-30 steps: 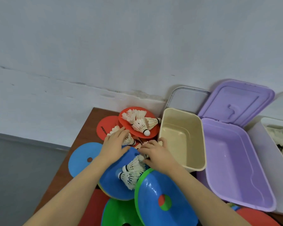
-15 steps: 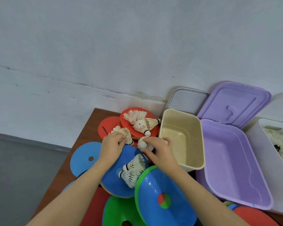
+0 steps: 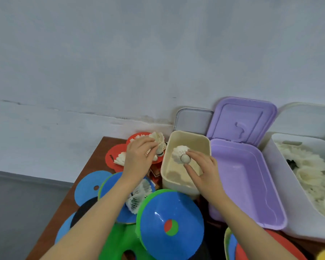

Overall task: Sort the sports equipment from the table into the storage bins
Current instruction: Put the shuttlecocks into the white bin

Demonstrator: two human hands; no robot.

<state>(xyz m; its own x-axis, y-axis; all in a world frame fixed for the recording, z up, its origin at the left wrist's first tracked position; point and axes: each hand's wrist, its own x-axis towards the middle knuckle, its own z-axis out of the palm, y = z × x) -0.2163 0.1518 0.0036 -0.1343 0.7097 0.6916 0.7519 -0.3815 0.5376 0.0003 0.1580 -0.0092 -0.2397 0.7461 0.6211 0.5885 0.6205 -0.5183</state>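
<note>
While poised over cream plastic bin (image 3: 186, 136) | right hand (image 3: 204, 171) pinching white feather shuttlecock (image 3: 179, 153), cork toward wrist | left hand (image 3: 139, 158) gripping second shuttlecock (image 3: 158, 138) just left of rim

A pale blue-grey wall (image 3: 139, 53), cracked and stained low down, rises behind a brown wooden table (image 3: 94, 162), grey floor (image 3: 17, 212) at left

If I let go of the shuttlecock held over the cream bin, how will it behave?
The shuttlecock is probably very light, mostly a feather skirt, so it would likely drop gently into the cream bin. Its skirt looks easily crushed. The right hand holds it near the round cork.
</note>
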